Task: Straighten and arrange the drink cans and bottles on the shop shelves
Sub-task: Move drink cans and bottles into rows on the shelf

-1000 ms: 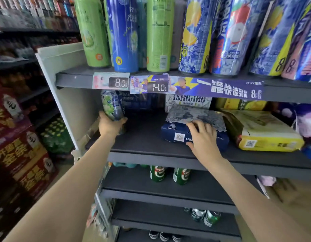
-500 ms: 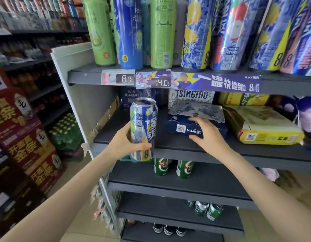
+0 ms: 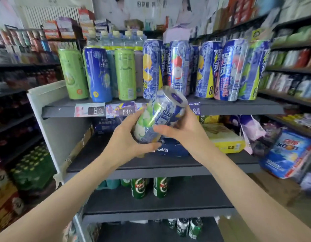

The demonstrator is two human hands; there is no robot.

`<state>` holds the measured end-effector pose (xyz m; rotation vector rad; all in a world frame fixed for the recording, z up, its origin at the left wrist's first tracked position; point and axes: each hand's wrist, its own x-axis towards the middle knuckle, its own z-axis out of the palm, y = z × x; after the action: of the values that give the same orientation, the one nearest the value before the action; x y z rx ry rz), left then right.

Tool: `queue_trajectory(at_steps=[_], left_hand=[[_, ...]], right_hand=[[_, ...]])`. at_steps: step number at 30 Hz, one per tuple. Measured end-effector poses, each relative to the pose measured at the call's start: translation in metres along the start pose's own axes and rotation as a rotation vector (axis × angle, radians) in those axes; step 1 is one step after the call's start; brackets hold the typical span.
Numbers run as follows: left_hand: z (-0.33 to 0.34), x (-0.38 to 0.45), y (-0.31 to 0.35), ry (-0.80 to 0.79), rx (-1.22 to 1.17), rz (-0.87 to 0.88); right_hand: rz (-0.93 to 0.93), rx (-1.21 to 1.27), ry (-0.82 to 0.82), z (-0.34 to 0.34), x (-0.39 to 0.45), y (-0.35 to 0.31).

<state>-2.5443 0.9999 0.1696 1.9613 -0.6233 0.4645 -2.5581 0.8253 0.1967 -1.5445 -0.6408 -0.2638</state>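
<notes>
1. Between the two hands, in front of the shelving and clear of every shelf board, a blue-and-white can (image 3: 158,117) with green fruit on its label is held tilted, its top end leaning up and to the right.
2. Left hand (image 3: 126,144) grips the can's lower end: thumb curled under the base, fingers wrapped up the left side.
3. Right hand (image 3: 184,131) grips the can from the right, fingers laid across the front of the body, palm against its far side.
4. Above both hands, the top shelf (image 3: 55,109) carries a row of upright tall cans: green cans (image 3: 73,74) up and left of the left hand, blue patterned cans (image 3: 231,70) up and right of the right hand.
5. Two price tags (image 3: 97,110) sit on the shelf edge just above the left hand, reading 8.0 and 14.0.
6. Directly behind and below the hands, a dark blue pack (image 3: 172,149) lies flat on the middle shelf; a yellow box (image 3: 226,142) lies just right of the right wrist.
7. Below the forearms, two green beer cans (image 3: 149,187) stand upright on the next shelf down.
8. Lowest visible shelf: more can tops (image 3: 188,226), blurred; probably beer, but the labels are unreadable.
</notes>
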Motion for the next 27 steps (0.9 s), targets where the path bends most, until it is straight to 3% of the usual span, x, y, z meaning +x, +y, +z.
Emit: queue_trajectory(at_steps=[4,9,11,16,22,27], left_hand=[[0.004,0.048,0.032,-0.078,-0.074,0.076],[-0.008,0.100,0.029,0.218,0.059,0.015],[-0.003,0.114,0.021,0.267,0.163,-0.021],[0.016,0.130,0.005,0.258,0.337,-0.041],[0.021,0.136,-0.013,0.294,0.470,-0.029],[0.025,0.135,-0.014,0.328,0.478,-0.024]], right_hand=[[-0.162,-0.091,0.241,-0.019,0.026,-0.041],[-0.201,-0.167,0.514,-0.066,0.075,-0.071],[-0.164,-0.261,0.587,-0.078,0.097,-0.066],[-0.070,-0.429,0.600,-0.081,0.122,-0.027],[-0.108,-0.488,0.726,-0.080,0.136,-0.010],[-0.133,-0.611,0.650,-0.077,0.111,0.019]])
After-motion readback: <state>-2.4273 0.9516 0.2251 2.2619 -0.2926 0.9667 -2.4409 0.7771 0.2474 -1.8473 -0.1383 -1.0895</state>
